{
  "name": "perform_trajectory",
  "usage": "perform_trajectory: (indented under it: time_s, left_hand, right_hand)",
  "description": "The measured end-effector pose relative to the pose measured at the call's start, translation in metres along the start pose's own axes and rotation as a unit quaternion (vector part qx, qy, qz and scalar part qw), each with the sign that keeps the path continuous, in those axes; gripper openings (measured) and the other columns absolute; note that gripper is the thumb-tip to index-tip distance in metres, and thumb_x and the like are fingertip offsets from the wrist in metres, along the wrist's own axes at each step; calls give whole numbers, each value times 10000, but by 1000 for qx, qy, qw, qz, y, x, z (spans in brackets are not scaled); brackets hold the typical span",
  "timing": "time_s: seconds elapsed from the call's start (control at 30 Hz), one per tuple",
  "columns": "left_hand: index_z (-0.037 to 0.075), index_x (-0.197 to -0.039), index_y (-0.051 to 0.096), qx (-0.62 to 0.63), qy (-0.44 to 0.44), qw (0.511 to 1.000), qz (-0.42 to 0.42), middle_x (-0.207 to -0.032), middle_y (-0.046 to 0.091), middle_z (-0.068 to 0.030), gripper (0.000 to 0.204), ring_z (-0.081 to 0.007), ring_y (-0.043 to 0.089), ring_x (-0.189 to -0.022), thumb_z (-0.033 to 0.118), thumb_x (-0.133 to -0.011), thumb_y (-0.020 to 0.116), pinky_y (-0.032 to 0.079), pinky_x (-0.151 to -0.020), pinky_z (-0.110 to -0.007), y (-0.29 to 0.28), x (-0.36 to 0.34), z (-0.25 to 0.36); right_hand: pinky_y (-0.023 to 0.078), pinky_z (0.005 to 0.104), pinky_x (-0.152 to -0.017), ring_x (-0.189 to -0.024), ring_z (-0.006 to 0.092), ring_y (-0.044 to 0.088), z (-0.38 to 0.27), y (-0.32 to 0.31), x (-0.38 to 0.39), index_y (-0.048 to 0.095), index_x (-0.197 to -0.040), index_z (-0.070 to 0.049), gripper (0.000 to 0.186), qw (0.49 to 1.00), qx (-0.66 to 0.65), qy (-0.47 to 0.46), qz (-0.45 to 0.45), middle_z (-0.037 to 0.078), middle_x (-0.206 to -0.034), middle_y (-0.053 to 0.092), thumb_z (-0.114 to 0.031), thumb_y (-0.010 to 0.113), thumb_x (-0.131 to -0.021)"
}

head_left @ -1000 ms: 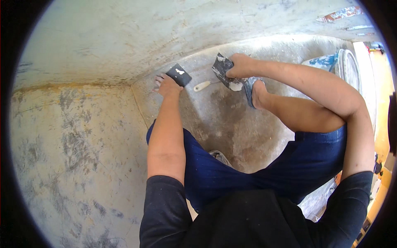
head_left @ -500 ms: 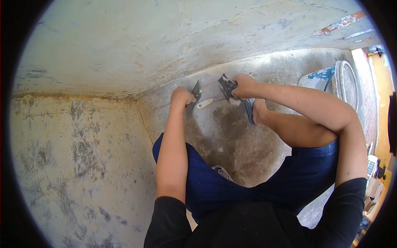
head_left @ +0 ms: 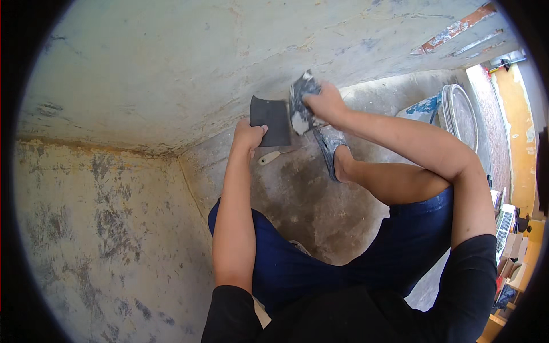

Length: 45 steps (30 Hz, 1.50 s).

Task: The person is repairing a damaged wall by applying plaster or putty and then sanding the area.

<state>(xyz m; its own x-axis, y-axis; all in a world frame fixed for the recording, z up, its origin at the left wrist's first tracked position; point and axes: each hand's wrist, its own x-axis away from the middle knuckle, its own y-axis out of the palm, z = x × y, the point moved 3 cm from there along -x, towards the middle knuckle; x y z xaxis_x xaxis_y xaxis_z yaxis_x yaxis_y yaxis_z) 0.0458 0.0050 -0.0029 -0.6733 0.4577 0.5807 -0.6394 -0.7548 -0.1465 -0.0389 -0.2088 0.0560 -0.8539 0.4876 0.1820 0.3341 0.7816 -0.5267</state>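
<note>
My left hand (head_left: 249,136) pinches a dark grey sandpaper sheet (head_left: 271,120) by its lower left side, thumb on its face; the sheet's top edge curls slightly. Close beside it, my right hand (head_left: 326,104) grips a dark flat piece smeared with white (head_left: 298,108). That piece is blurred, so whether it is a bare sheet or wrapped round a block I cannot tell. Both are held up in front of the wall (head_left: 171,68). Below the grey sheet, a scraper with a cream handle (head_left: 269,158) lies on the floor, its thin blade pointing right.
A second wall (head_left: 86,217), scuffed and stained, meets the first at a corner on the left. My sandalled right foot (head_left: 337,157) stands on the concrete floor (head_left: 309,200). At the right lies a paint-stained bucket (head_left: 423,110). Boxes (head_left: 513,257) crowd the far right edge.
The grey sheet has turned from edge-on to face-on as my left hand lifted it. My right hand has moved up and left with the white-smeared piece, bringing the two close together. The view has shifted slightly.
</note>
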Motion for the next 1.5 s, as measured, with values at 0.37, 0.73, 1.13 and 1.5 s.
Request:
perform_trajectory:
  time_s: [0.37, 0.73, 1.13, 1.5]
  left_hand:
    - [-28, -1166, 637, 359, -84, 913, -176, -1075, 721, -101, 317, -216, 698, -952, 187, -953, 729, 574, -845, -369, 42, 1, 15]
    - [-46, -1127, 669, 308, 79, 928, -196, -1085, 723, -123, 309, -187, 703, -912, 113, -885, 778, 565, -815, -337, 140, 4, 60]
    - [-32, -1117, 684, 254, 130, 932, -225, -1063, 726, -95, 310, -158, 691, -895, 163, -895, 778, 549, -801, -309, 179, 6, 68]
    - [-23, -1088, 712, 267, 166, 914, -256, -1024, 733, -61, 273, -122, 677, -877, 185, -918, 758, 535, -790, -280, 172, 20, 74]
  right_hand:
    - [546, 335, -591, -765, 203, 687, 21, -11, 7, 688, -954, 34, 264, 953, -164, 210, -147, 131, -866, 695, -187, 737, -819]
    - [501, 534, -837, -1067, 388, 583, 70, -282, 79, 603, -1105, -23, 431, 707, 637, -37, 304, 202, -1083, 602, -258, 776, -789]
    - [449, 483, -858, -988, 408, 540, 134, -324, 202, 498, -1061, 11, 608, 783, 548, -56, 289, 224, -1029, 528, -272, 872, -675]
    - [474, 471, -796, -935, 400, 529, 53, -211, 209, 514, -1131, 43, 588, 839, 490, -205, 124, 213, -1006, 507, -235, 808, -705]
